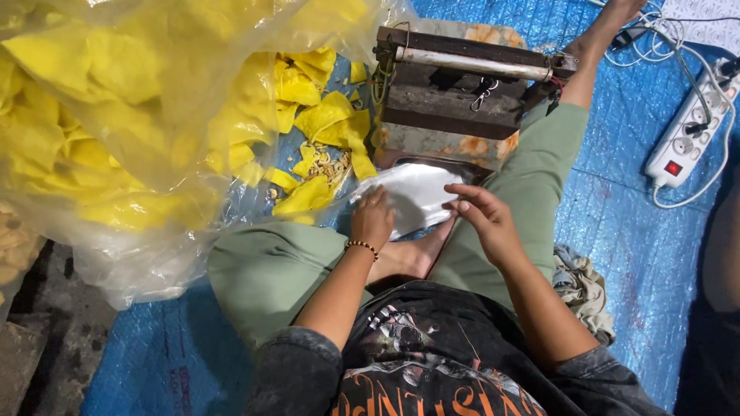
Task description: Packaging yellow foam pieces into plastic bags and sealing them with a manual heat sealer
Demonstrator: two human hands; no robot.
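The person sits cross-legged on a blue tarp [640, 254], and both hands meet over a small clear plastic bag [416, 196] that lies in front of the knees, near the middle of the tarp. The left hand [372, 219] lies flat on the bag's near-left corner, fingers curled down on it and pinning it. The right hand [482, 216] hovers at the bag's right edge with fingers loosely spread and closed on nothing; whether the fingertips touch the film I cannot tell. The two hands are a little apart.

The bag looks thin, light and slippery, limp like any film, so it would likely slide or crumple under a careless pinch. The open edge or a corner seems the best place to take hold, with one palm keeping it flat.

Just beyond the bag stands a dark metal sealer [462, 85] with a silver bar. Yellow chips [324, 123] spill from a big clear sack [116, 154] across the tarp's left side. A white power strip [686, 139] lies by the right edge
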